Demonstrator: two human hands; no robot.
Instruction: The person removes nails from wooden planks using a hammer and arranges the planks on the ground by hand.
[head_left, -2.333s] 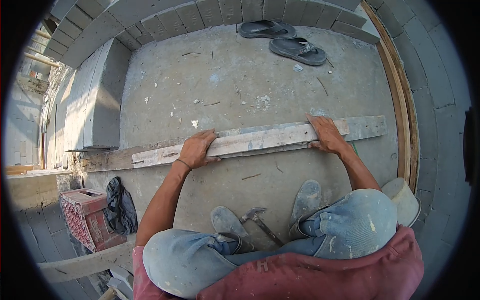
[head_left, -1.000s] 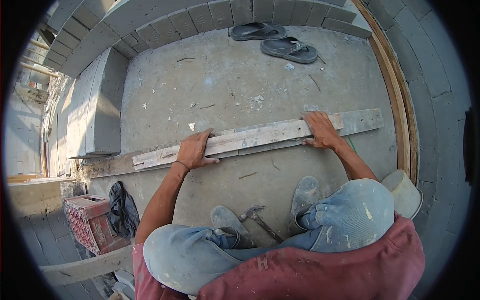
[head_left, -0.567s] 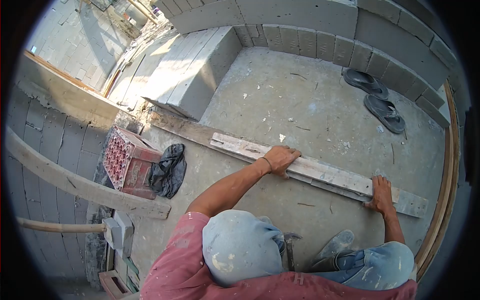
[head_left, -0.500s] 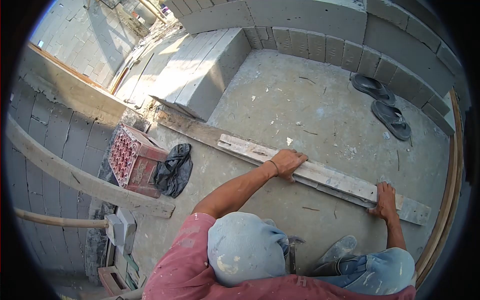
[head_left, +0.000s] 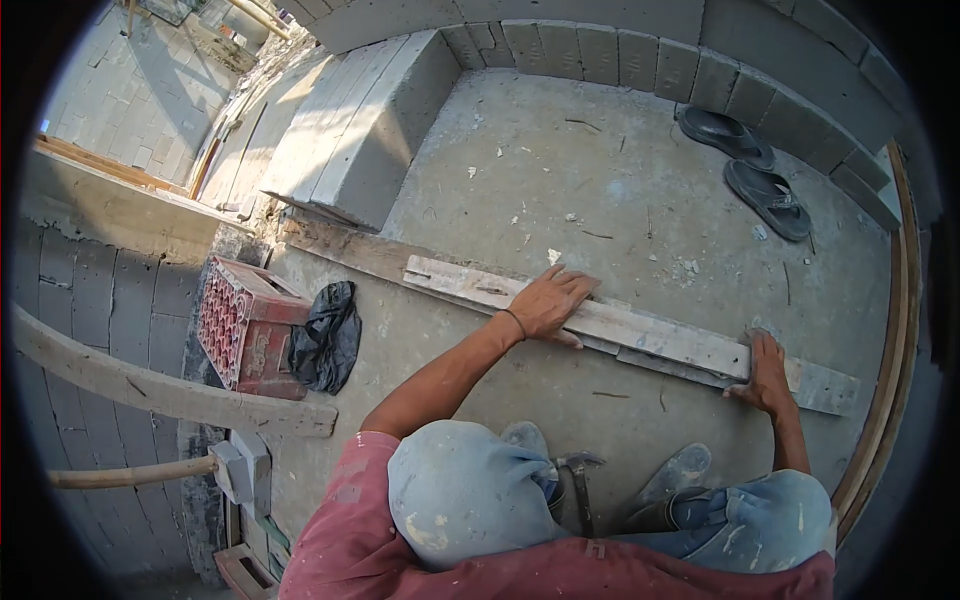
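Note:
A whitish wooden plank (head_left: 650,332) lies over longer boards on the concrete floor. My left hand (head_left: 548,302) rests across its middle, fingers stretched over the far edge and thumb apart on the near side. At the plank's right end, my right hand (head_left: 766,375) has its fingers bent over the wood and its thumb at the near edge. The lower board (head_left: 830,388) sticks out to the right of that hand; another long board (head_left: 345,250) runs out to the left. Between my feet is a claw hammer (head_left: 582,485), its head up.
A red plastic crate (head_left: 268,335) and a black plastic bag (head_left: 330,340) are at the left. Black flip-flops (head_left: 765,195) lie at the far right, near a low block wall (head_left: 600,55). A curved beam (head_left: 170,378) and a wooden-handled mallet (head_left: 235,468) are at lower left.
The view has shifted, so the floor and blocks sit further up and left. My left hand has loosened, its thumb now spread from its fingers. The plank lies about where it was.

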